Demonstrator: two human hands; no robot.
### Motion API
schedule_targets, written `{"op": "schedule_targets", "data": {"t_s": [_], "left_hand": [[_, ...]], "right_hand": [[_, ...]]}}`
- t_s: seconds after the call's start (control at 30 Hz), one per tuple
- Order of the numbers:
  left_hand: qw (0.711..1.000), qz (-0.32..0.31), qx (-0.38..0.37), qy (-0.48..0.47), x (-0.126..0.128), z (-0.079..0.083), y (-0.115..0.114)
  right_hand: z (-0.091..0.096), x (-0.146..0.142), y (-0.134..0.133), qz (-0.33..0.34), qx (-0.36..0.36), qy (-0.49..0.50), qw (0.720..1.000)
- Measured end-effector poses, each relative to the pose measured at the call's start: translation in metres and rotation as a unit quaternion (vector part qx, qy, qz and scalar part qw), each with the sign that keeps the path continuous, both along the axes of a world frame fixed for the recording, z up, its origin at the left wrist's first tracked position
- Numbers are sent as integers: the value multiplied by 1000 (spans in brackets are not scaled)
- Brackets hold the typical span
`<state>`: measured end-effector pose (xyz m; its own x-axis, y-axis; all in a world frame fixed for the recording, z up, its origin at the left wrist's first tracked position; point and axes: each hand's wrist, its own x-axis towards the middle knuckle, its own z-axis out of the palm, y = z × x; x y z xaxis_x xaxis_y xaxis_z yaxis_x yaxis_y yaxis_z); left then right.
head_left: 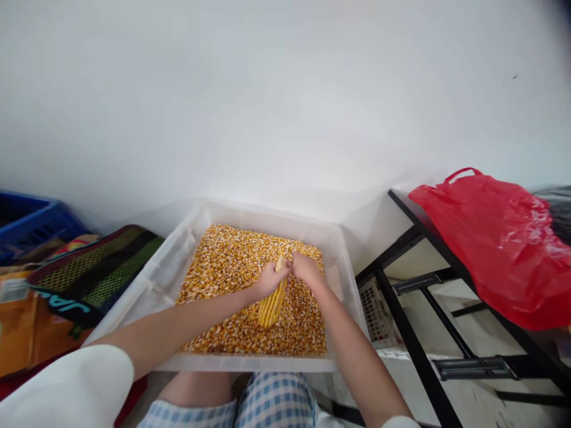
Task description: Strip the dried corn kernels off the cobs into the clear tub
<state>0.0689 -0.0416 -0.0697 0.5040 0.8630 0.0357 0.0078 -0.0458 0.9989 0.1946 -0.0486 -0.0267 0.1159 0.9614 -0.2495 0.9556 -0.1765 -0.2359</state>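
Head cam, only view: person's sitting w/ a clear tub [166, 274] just over the knees, prob to be keeping it close. Left hand [269, 279] is wrapping its fingers round the upper part of a corn cob [272, 304]. Right hand [306, 268] is pinching the top end, fingers curled tight. Cob's leaning over the loose kernels [227, 267], middle-right of the tub, so anything coming off is landing inside, I'd guess. Red bag [499, 238] is lying on a black rack [417, 351] to the right.

yellow corn cob [271, 304] upright over loose kernels [223, 267].
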Motion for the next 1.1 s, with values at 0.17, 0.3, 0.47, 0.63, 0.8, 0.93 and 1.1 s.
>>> {"op": "schedule_targets", "data": {"t_s": [0.17, 0.3, 0.47, 0.63, 0.8, 0.93, 1.1], "left_hand": [[963, 77, 207, 155, -29, 6, 42], [940, 209, 216, 162, -60, 29, 76], [963, 267, -9, -41, -66, 50, 99], [955, 249, -128, -103, -58, 39, 105], [941, 230, -210, -136, -64, 13, 106], [934, 223, -231, -159, -71, 3, 111], [930, 225, -232, -174, -71, 0, 113]], "right_hand": [[-1, 1, 2, 0, 5, -9, 1000], [1, -7, 3, 47, 2, -1, 999], [5, -15, 3, 127, -3, 9, 992], [3, -21, 0, 175, -2, 0, 985], [-5, -29, -3, 204, -2, -4, 979], [-13, -39, -5, 198, 19, -10, 980], [-21, -46, -6, 186, 40, -27, 981]]}}
